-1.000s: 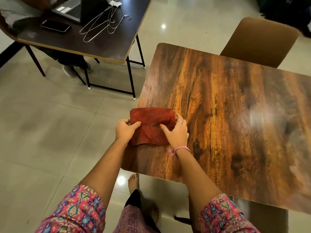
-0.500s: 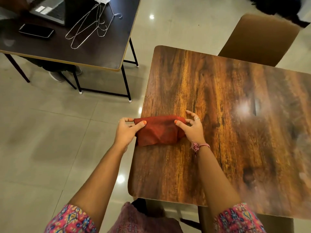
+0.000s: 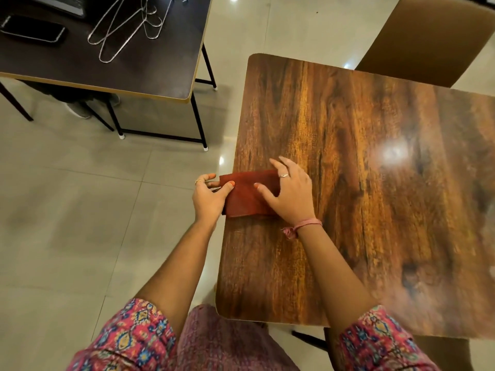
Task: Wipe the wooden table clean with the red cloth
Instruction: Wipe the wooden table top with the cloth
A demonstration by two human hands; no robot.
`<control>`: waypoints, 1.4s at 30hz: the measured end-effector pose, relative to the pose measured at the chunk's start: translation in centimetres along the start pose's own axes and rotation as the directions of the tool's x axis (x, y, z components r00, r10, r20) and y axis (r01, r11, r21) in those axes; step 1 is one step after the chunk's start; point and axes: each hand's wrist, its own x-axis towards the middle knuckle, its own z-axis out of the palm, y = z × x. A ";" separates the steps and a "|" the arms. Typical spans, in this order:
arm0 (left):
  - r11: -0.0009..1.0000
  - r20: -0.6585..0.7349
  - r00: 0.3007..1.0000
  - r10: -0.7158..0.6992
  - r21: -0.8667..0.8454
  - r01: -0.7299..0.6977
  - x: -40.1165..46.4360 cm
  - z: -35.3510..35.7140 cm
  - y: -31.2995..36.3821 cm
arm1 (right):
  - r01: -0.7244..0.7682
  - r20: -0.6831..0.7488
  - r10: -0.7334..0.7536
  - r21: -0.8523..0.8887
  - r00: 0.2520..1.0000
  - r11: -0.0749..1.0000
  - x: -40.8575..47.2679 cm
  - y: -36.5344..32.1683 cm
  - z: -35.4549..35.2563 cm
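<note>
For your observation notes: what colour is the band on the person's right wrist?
Pink, with a knotted tassel: the wrist band, clearest in the head view.

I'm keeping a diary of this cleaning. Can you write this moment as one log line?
stage: folding, wiping not begun | red cloth: at wooden table left edge | left hand: pinches cloth end | right hand: rests on cloth
</note>
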 end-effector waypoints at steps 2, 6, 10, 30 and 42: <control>0.998 -0.003 0.999 -0.052 0.037 0.052 0.0 -0.1 -0.4 | 0.128 0.091 -0.121 -0.076 0.989 0.989 0.5 -0.5 0.8; 0.980 0.144 0.972 -0.187 0.099 0.174 -0.4 -0.7 -1.5 | 0.182 0.176 -0.159 -0.121 0.972 0.976 1.1 -0.6 2.5; 0.984 0.125 0.986 -0.114 0.149 0.095 -1.1 -0.9 -1.8 | 0.188 0.078 -0.181 -0.109 0.980 0.976 0.0 -1.0 3.5; 0.989 0.058 0.988 -0.146 -0.016 0.148 -2.9 -0.8 -0.5 | 0.310 0.291 -0.285 -0.045 0.914 0.950 -3.1 -1.2 4.6; 0.990 -0.182 0.977 -0.112 0.064 0.126 -9.1 -4.2 -6.7 | 0.402 0.328 -0.388 0.029 0.861 0.915 -19.3 -3.9 3.3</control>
